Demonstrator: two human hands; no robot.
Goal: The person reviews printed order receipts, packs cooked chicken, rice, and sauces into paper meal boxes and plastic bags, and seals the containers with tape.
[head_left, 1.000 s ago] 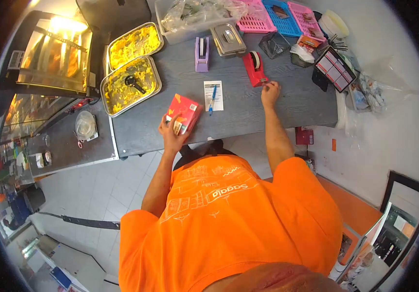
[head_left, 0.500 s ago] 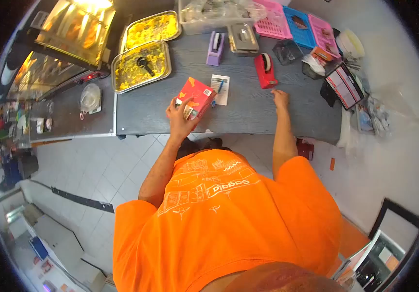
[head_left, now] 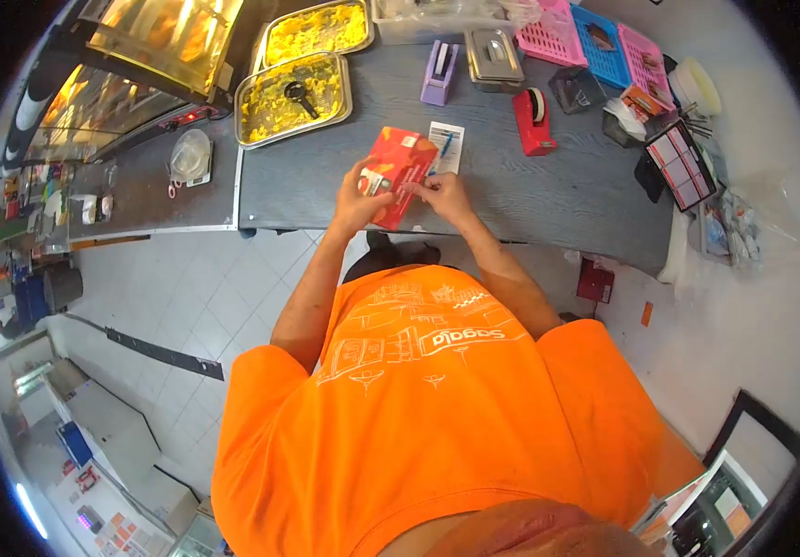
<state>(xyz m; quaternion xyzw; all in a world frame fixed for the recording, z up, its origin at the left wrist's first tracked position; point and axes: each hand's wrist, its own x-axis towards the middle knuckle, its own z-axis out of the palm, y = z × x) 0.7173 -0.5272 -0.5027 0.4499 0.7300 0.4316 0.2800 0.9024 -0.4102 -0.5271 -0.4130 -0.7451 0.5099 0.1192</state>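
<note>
A red box with orange and white print is tilted up over the front part of the dark counter. My left hand grips its left side. Against the box's right side, my right hand has its fingers pressed together; whatever tape or other thing they hold is too small to make out. Just behind the box lie a printed paper and a blue pen, both partly hidden. The red tape dispenser stands farther right, and a purple dispenser behind.
Two trays of yellow food sit at the back left, beside a lit glass cabinet. A lidded metal container, pink and blue baskets and a framed card line the back right. A scale is at the left.
My right hand has moved left from beside the red dispenser to the box. My left hand has tilted the box up. The camera view has shifted.
</note>
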